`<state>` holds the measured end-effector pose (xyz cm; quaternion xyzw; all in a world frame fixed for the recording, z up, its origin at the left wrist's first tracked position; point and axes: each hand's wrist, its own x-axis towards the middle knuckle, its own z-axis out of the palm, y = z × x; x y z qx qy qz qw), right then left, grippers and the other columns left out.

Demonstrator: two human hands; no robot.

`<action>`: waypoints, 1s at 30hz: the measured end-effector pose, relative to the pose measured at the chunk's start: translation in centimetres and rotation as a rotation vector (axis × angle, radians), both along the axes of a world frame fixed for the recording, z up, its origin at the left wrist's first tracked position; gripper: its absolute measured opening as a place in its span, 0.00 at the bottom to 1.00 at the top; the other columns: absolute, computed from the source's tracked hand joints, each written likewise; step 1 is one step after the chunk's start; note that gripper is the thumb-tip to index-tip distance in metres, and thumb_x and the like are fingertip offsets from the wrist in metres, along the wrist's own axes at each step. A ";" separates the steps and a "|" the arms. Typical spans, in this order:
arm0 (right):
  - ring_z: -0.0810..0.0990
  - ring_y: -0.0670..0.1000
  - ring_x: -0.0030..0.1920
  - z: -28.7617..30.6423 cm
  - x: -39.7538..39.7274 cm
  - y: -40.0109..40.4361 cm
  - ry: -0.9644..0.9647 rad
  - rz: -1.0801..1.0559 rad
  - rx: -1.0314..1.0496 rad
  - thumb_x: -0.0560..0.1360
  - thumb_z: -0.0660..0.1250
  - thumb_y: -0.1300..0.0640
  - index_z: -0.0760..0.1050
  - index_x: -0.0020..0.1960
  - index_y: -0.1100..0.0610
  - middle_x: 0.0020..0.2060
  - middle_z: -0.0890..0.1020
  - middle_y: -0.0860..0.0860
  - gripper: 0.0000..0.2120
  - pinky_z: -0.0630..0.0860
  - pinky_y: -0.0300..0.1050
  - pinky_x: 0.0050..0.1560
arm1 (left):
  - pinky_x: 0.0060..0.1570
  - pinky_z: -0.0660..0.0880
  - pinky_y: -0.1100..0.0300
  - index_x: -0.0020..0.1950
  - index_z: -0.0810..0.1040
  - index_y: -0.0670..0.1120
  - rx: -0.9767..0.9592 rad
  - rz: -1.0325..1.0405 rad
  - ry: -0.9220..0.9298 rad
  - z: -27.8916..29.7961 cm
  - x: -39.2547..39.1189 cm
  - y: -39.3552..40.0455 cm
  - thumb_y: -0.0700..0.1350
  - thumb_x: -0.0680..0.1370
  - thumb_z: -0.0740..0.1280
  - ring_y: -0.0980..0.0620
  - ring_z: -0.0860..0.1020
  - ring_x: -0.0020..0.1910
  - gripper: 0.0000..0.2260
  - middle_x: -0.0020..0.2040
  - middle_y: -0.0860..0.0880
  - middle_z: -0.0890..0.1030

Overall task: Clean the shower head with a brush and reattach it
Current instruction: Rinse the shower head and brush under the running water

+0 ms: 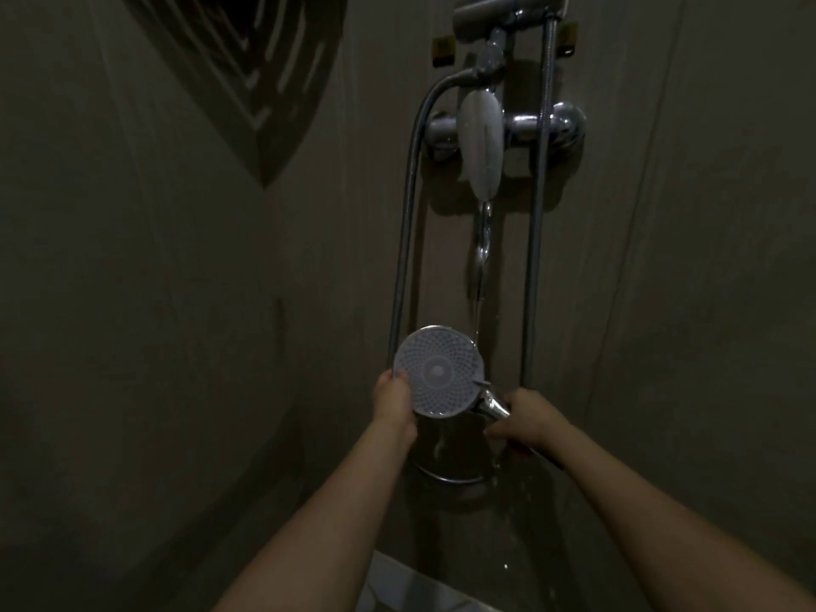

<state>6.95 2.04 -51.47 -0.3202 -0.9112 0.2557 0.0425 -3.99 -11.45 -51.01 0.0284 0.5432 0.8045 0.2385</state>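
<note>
The round shower head [441, 373] faces me, its pale perforated face tilted up, low in the middle of the dim shower. My left hand [394, 406] grips its lower left rim, thumb on the face. My right hand [527, 421] holds the chrome handle [492, 406] that sticks out to the right. A stream of water [479, 276] runs down from the tap spout and reaches the top right edge of the head. No brush is in sight.
The wall mixer with its pale lever [480, 148] sits above. A metal hose [404, 258] loops down the left side and a second hose [536, 240] hangs on the right. A round metal basin [446, 477] lies below the hands. A patterned vent [247, 77] is at upper left.
</note>
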 end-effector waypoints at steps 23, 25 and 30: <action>0.77 0.54 0.34 -0.1 1.3 0.7 0.058 -0.044 -0.048 0.67 0.69 0.56 0.70 0.32 0.57 0.32 0.77 0.55 0.10 0.71 0.40 0.30 | 0.64 0.70 0.45 0.61 0.71 0.42 0.198 -0.432 -0.152 2.1 3.0 0.4 0.47 0.80 0.59 0.39 0.72 0.65 0.13 0.60 0.40 0.75; 0.81 0.57 0.43 0.2 1.4 0.5 0.025 -0.067 0.112 0.70 0.67 0.51 0.74 0.40 0.57 0.39 0.80 0.56 0.09 0.75 0.42 0.39 | 0.58 0.75 0.47 0.62 0.72 0.38 0.050 -0.331 -0.030 2.1 1.9 0.4 0.40 0.78 0.63 0.41 0.76 0.59 0.14 0.59 0.40 0.77; 0.80 0.57 0.52 0.0 1.4 -0.2 0.098 -0.201 0.523 0.75 0.63 0.49 0.71 0.57 0.54 0.51 0.81 0.55 0.13 0.71 0.44 0.42 | 0.51 0.74 0.46 0.56 0.73 0.42 0.155 -0.175 -0.111 2.1 0.6 0.4 0.40 0.79 0.59 0.45 0.76 0.49 0.08 0.50 0.42 0.76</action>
